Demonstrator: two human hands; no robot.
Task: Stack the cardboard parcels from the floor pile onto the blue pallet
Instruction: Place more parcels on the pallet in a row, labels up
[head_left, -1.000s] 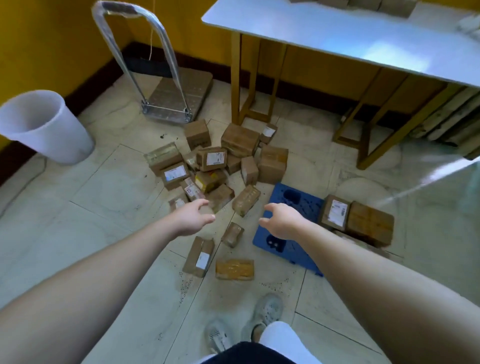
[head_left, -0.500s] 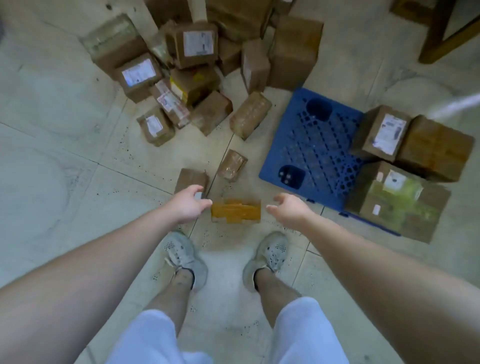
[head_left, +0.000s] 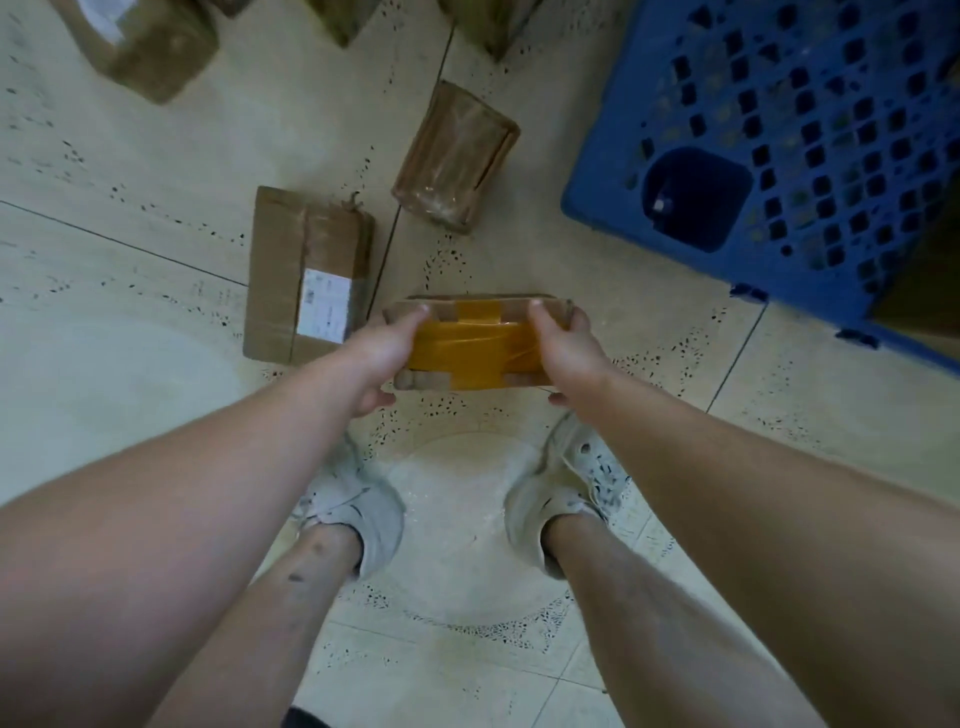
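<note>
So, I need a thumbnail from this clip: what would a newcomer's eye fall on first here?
First the yellow-taped parcel at centre, gripped at its two ends by the left hand and the right hand. Then the blue pallet at upper right, and a labelled parcel on the floor just left of the hands.

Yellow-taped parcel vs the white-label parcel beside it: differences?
The flat cardboard parcel with yellow tape carries a wide yellow band on top; the flat cardboard parcel with a white label has none. The left hand and right hand grip the taped one at its ends; the labelled one lies untouched on the tiled floor. The taped one runs crosswise in view, the labelled one lengthwise. Both are flat brown cardboard.
</note>
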